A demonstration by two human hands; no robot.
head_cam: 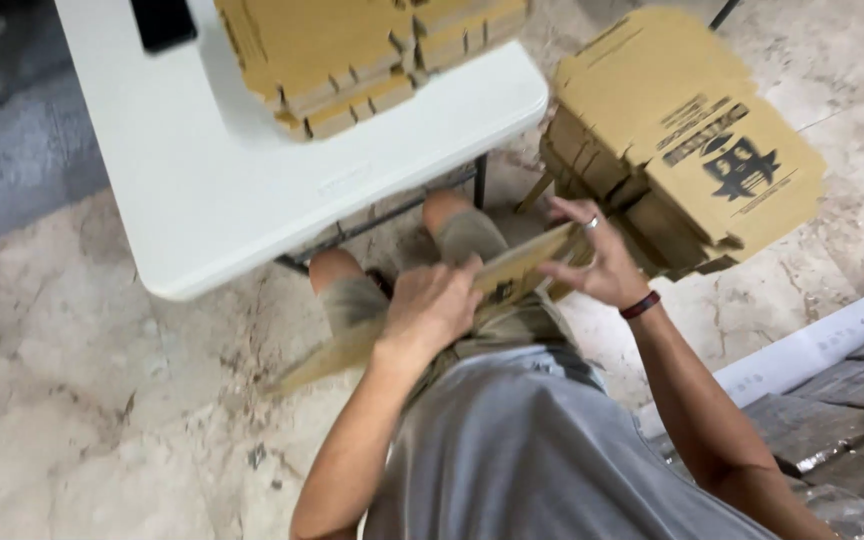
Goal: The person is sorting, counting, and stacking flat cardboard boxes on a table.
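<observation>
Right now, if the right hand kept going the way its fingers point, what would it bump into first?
Probably the stack of folded cardboard boxes on the floor; the right hand, holding a flat cardboard sheet, points up toward it. Depth is unclear.

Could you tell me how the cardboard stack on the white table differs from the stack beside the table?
The table stack rests on the white table; the floor stack stands lower, beside it. The floor stack shows dark printing on top; the table stack's visible top looks plain. Both are flat brown cardboard blanks.

packing workroom, stacks of flat cardboard boxes (pixel 682 140), white folding table (pixel 252 180), cracked concrete floor (pixel 102 400)
</observation>
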